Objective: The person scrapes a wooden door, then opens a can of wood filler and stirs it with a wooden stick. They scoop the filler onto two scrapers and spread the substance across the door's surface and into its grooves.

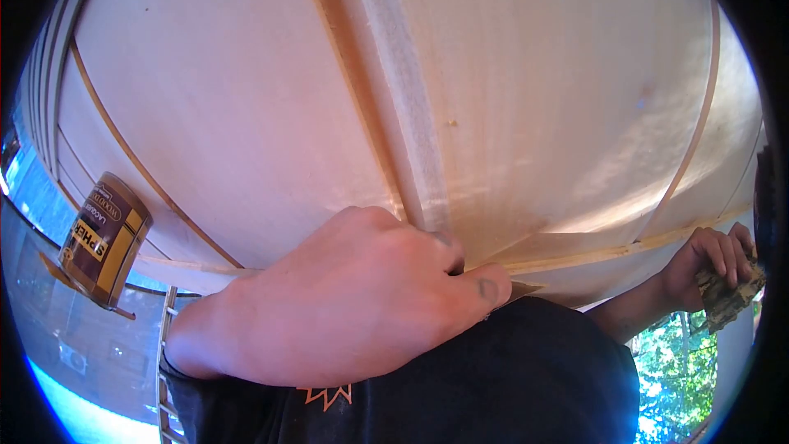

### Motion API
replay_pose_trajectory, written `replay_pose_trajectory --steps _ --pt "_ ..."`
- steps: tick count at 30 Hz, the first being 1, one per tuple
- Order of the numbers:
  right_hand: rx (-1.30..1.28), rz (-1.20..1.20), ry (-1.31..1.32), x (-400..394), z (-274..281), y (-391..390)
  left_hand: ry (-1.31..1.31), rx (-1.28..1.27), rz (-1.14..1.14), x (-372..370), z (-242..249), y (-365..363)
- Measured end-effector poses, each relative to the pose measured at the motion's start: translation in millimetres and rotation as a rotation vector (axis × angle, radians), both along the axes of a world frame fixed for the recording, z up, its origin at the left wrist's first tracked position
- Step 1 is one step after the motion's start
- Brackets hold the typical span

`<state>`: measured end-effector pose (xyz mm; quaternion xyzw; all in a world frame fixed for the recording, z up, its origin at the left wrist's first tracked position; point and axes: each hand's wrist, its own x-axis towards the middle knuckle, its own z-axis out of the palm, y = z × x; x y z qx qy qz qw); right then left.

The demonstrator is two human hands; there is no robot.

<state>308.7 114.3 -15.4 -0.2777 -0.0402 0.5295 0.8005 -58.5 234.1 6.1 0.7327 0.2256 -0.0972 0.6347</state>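
My left hand (370, 296) reaches across the middle of the view, its fingers curled closed against the pale wooden panels (246, 99). The knuckles are at the lower end of a raised wooden strip (345, 57) and the whitish band beside it. A thin tan pointed edge (526, 288) shows past the thumb; what the fingers grip is mostly hidden. At the far right, my right hand (715, 259) is closed on a rough, ragged brown-and-yellow slab (730, 296), apart from the panels.
A brown and yellow can (107, 238) labelled as lacquer wood product is at the left, tilted in this view. A ladder (167, 362) stands at the lower left. Further wooden strips (123, 127) cross the panels. Green foliage (678, 370) shows at the lower right.
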Motion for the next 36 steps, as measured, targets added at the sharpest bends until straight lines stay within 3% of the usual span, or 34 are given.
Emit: replay_pose_trajectory --steps 9,12,15,22,36 --pt "0.026 -0.003 0.032 4 -2 -1 0.032 0.03 -0.078 12 0 5" --pt "0.032 -0.008 0.036 6 -3 -1 0.041 -0.195 0.069 9 -15 12" --pt "0.028 -0.014 0.029 5 -1 0 -0.054 -0.24 0.179 8 -26 18" --pt "0.028 -0.029 0.043 6 -2 -1 -0.018 -0.262 0.11 11 -27 26" --pt "0.041 -0.04 0.049 7 -3 -2 -0.185 -0.369 0.082 25 -37 34"
